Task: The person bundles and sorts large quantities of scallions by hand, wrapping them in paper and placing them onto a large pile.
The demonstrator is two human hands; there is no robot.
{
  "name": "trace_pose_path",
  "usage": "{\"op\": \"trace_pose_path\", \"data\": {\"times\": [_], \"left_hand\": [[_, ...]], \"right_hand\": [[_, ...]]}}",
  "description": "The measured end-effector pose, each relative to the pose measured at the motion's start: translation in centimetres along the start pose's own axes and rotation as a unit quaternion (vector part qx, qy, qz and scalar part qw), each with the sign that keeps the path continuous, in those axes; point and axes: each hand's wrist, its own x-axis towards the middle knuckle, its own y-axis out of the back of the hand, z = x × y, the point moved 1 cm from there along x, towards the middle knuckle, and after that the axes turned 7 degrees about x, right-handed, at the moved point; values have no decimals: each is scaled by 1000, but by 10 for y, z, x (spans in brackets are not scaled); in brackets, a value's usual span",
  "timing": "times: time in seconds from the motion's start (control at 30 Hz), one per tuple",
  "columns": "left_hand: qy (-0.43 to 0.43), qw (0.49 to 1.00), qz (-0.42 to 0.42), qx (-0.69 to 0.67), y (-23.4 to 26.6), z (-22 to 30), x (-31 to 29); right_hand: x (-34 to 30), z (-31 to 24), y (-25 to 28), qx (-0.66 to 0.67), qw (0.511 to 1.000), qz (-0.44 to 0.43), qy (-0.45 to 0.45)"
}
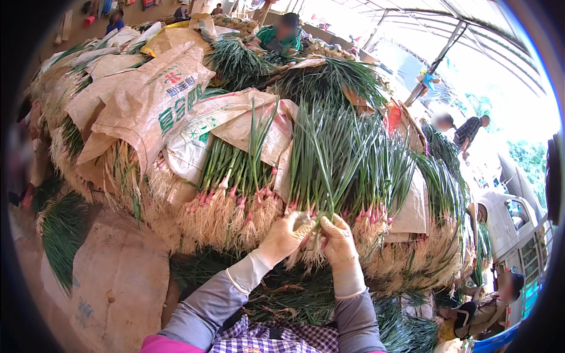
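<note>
My left hand and my right hand, both in thin pale gloves, meet at the front edge of a big pile. Their fingers are closed around the base of a green garlic plant, whose long leaves rise upright in front of the pile. Its root end is partly hidden between the fingers. Behind and beside it stand packed rows of green garlic with dark green leaves, pinkish bulbs and pale stringy roots. To the left of my hands hangs another root-fringed bunch.
Woven sacks cover parts of the pile. Loose garlic greens lie below my forearms, and a bundle lies at far left beside a flat brown sack. A person is behind the pile, another at lower right near a white truck.
</note>
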Motion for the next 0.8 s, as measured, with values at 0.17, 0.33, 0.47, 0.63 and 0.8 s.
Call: {"op": "trace_pose_path", "data": {"times": [0.17,0.33,0.47,0.63,0.8], "left_hand": [[108,949,-116,-274,-6,-26,-14],[132,947,-82,-282,8,-22,-24],[124,935,-49,-328,9,-31,-34],[121,872,-95,-465,8,-15,-39],[143,866,-145,-456,10,-42,-40]], "right_hand": [[-12,26,-19,-55,995,40,-67],[-9,40,-2,-173,981,62,61],[-20,39,-4,-145,954,173,194],[-31,44,-1,-95,981,162,54],[-27,50,-3,-110,989,98,32]]}}
